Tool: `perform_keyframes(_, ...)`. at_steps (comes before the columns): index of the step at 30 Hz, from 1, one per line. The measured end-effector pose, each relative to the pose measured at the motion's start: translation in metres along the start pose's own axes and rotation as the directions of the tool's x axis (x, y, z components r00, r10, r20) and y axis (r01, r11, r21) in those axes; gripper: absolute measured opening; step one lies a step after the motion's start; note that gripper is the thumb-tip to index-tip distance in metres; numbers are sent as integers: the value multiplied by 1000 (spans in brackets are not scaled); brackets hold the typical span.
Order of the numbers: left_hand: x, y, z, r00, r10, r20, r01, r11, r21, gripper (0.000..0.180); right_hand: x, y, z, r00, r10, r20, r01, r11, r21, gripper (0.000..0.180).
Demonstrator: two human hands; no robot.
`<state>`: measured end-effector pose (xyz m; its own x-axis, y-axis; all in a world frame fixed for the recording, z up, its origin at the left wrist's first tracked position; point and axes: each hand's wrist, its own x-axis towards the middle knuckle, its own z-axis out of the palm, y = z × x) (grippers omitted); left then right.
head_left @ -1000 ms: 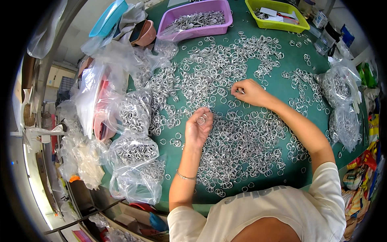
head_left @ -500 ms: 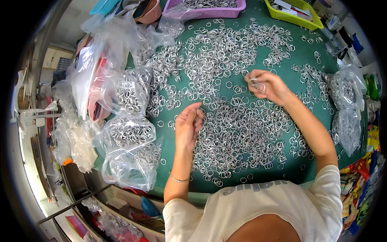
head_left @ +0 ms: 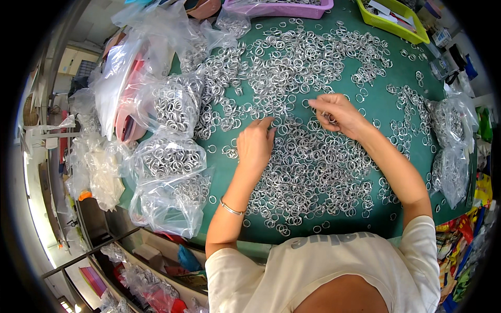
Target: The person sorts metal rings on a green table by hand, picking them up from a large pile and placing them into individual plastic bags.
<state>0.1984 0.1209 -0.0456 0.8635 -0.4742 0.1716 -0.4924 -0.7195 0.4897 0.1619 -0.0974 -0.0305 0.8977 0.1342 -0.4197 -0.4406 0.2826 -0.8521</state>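
Loose silver metal rings (head_left: 308, 177) lie in a dense heap in front of me on the green tabletop. My left hand (head_left: 255, 141) is at the heap's upper left edge, back of the hand up, fingers curled and fingertips close to the rings. What its fingertips hold, if anything, is hidden. To the right, my right hand (head_left: 338, 116) is closed around a few metal rings (head_left: 329, 118), which show at its curled fingers. Its thumb and forefinger point left, over a gap between the near heap and a farther spread of rings (head_left: 297, 60).
Clear plastic bags of rings (head_left: 175, 156) line the left side; another bag (head_left: 450, 125) lies at the right edge. A purple basket (head_left: 292, 9) and a yellow-green basket (head_left: 394, 23) stand at the back. Scattered rings (head_left: 409, 112) lie right of my right arm.
My left hand has moved up and right toward the rings, turning its back upward. My right hand has shifted slightly lower, its fingers curling more around the rings. The view has shifted slightly.
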Motion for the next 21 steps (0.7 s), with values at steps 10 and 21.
perform_keyframes(10,2,-11,3,993,-38,111,79,915,-396,9,43,22,37,808,-574,129,190,46,-981,23)
perform_keyframes(21,-9,-19,-17,946,-182,268,321,641,-698,14,28,11,13,798,-581,158,257,92,-962,10)
